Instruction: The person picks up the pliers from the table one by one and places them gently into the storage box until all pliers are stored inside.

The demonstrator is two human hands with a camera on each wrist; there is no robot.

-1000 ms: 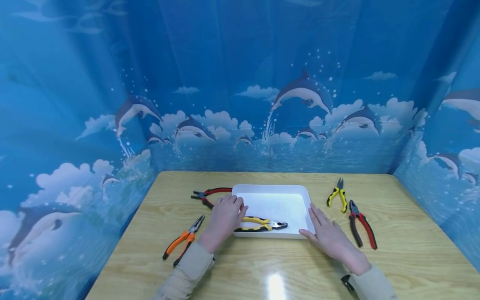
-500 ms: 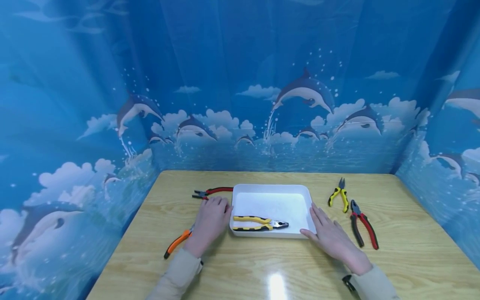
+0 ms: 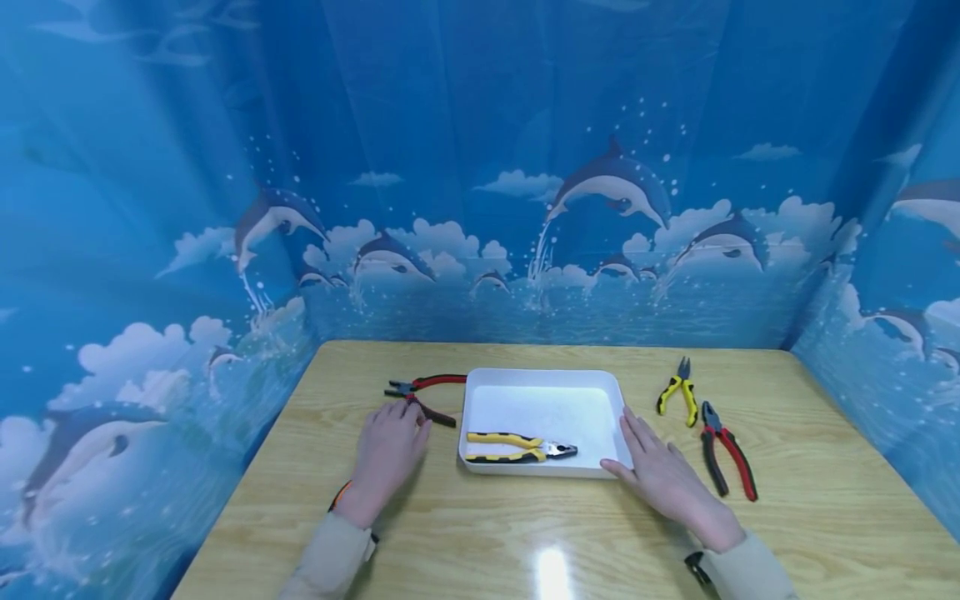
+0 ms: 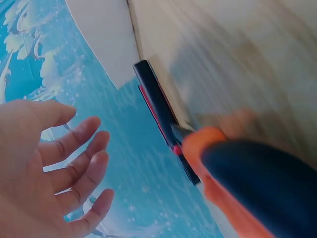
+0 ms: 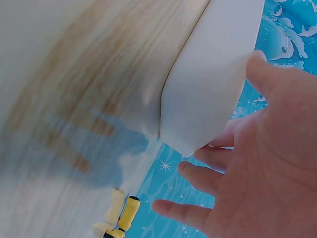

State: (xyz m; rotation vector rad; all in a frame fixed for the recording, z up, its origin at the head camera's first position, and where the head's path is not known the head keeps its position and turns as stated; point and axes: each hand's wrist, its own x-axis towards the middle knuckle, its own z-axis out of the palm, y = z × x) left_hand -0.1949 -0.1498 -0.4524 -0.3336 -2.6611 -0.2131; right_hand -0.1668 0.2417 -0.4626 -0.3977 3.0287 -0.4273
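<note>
Orange pliers mostly hidden under left hand (wrist cam blurry).

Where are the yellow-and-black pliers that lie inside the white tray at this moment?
In the head view, the yellow-and-black pliers lie inside the white tray, along its near edge, between the left hand and the right hand.

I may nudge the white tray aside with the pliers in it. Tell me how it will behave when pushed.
The white tray looks like thin plastic, so probably light and stiffish. On the glossy wooden table it should slide rather than tip, being low and wide. The yellow-handled pliers lie loose near its front wall and may rattle or shift. The right hand rests at its right side.
</note>
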